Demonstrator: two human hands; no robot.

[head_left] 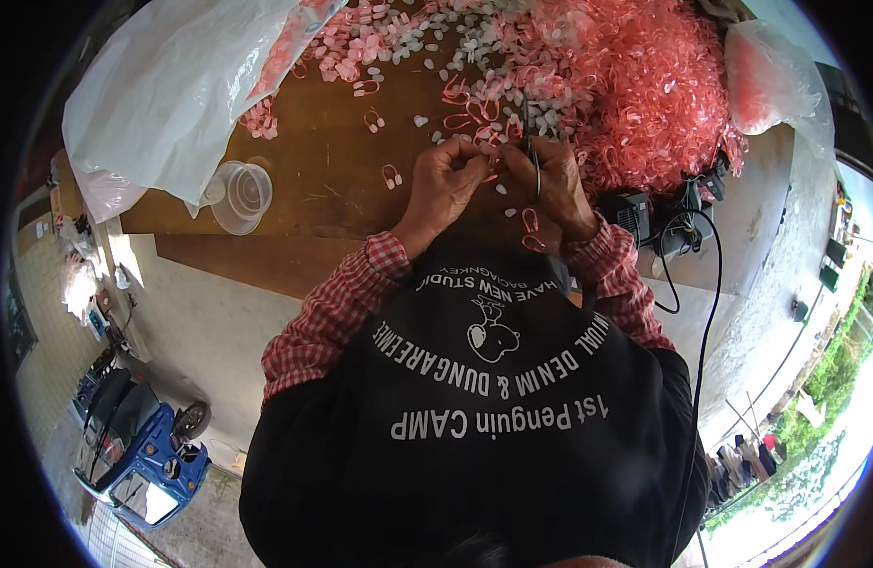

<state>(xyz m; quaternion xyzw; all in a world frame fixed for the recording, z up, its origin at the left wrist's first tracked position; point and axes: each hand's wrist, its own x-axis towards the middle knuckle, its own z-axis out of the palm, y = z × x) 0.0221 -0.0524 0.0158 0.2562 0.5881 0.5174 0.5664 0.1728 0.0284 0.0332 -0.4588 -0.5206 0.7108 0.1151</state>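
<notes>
My left hand (444, 187) is closed in a pinch near the table's middle, its fingertips on a small pink plastic piece (492, 155). Most of that piece is hidden by the fingers. Close beside it, my right hand (558, 186) is closed around a pair of scissors (537, 174), whose dark blades point away from me. The fingertips of both hands almost meet at the pink piece. Just beyond them lie pink plastic loops (458, 120) and small white pads. Another pink loop with pale ends (530, 221) rests nearer my body, by the right wrist.
A big heap of pink plastic loops (645, 95) fills the back right. A white plastic bag (186, 95) and a clear round tub (243, 197) stand on the brown table (309, 189) at left. Black devices with a cable (681, 210) sit right of my right hand.
</notes>
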